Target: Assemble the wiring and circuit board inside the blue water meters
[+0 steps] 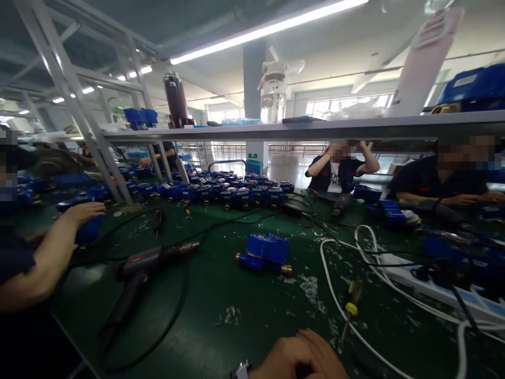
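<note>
At the bottom edge my left hand (pixel 282 358) reaches in from the left, a watch (pixel 241 369) at its wrist. Its fingers look curled, but the frame cuts them off and whatever they may hold is hidden. What seems to be my right hand (pixel 325 355) lies against it, also cut off, so its grip is unclear. Beyond them a blue water meter (pixel 266 251) with brass ends rests on the green table (pixel 213 300), apart from both hands. A screwdriver (pixel 352 308) with a yellow and dark handle lies close by on the right.
A heat gun (pixel 148 266) and its cable lie left, near a co-worker's arm (pixel 59 247). Several blue meters (pixel 244 197) line the back. A white power strip (pixel 442 287) and cords take up the right. Overhead runs a shelf (pixel 236 131); people (pixel 343 168) sit beyond.
</note>
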`<state>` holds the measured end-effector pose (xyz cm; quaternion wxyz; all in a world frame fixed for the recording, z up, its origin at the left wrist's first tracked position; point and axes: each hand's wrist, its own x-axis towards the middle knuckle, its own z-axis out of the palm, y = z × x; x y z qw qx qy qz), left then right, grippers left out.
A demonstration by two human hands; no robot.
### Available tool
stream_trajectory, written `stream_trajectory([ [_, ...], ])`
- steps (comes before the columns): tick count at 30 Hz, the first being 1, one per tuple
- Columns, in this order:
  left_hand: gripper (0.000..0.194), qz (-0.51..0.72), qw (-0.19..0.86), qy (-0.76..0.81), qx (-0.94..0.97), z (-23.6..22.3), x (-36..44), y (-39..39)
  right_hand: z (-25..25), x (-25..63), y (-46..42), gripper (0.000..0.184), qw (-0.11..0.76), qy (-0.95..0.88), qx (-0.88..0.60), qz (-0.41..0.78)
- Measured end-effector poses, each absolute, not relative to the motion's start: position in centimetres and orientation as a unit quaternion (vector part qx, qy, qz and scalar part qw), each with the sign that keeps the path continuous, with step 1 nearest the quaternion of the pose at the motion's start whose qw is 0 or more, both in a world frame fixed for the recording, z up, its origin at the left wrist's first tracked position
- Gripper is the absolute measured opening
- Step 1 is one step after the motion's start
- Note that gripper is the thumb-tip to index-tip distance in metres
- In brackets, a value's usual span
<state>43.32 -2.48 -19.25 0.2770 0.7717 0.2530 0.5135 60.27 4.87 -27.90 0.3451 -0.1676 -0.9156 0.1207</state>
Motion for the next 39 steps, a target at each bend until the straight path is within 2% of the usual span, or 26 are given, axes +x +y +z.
stream_trajectory([
  [5,0.033,0.482,0.204,0.270,0.808,-19.2,43.5,-2.7,-27.7,60.0,4.6,0.056,0.250,-0.946,-0.207,0.017],
  [8,0.021,0.476,0.162,0.277,0.819,-18.1,43.3,-3.0,-25.2,59.9,3.5,0.059,0.254,-0.942,-0.217,-0.027],
  [10,0.016,0.455,0.134,0.305,0.826,-16.9,42.8,-3.5,-23.8,59.8,2.8,0.055,0.300,-0.929,-0.203,-0.071],
  [13,0.033,0.408,0.118,0.391,0.816,-14.6,41.3,-5.1,-23.1,59.8,2.3,0.045,0.362,-0.899,-0.215,-0.123],
  [15,0.045,0.368,0.113,0.482,0.787,-13.7,39.5,-6.6,-23.3,60.1,2.3,0.043,0.375,-0.884,-0.247,-0.127],
  [19,0.065,0.212,0.078,0.697,0.680,-14.4,34.6,-9.7,-23.5,61.2,3.1,0.053,0.385,-0.853,-0.342,-0.086],
  [22,0.075,0.077,0.075,0.781,0.615,-16.0,31.3,-11.1,-23.4,61.5,3.5,0.061,0.417,-0.819,-0.393,-0.028],
  [25,0.079,0.022,0.090,0.772,0.629,-16.5,30.5,-11.4,-23.0,61.2,3.4,0.061,0.451,-0.799,-0.398,-0.002],
  [28,0.079,0.022,0.100,0.720,0.687,-15.6,32.3,-10.6,-22.9,60.5,2.9,0.061,0.443,-0.805,-0.394,0.009],
  [33,0.082,0.024,0.111,0.627,0.771,-14.7,37.3,-5.8,-22.8,59.6,1.9,0.062,0.380,-0.839,-0.388,0.029],
  [39,0.079,0.060,0.085,0.553,0.827,-15.9,42.0,0.2,-21.6,59.7,0.9,0.069,0.248,-0.873,-0.421,0.003],
])
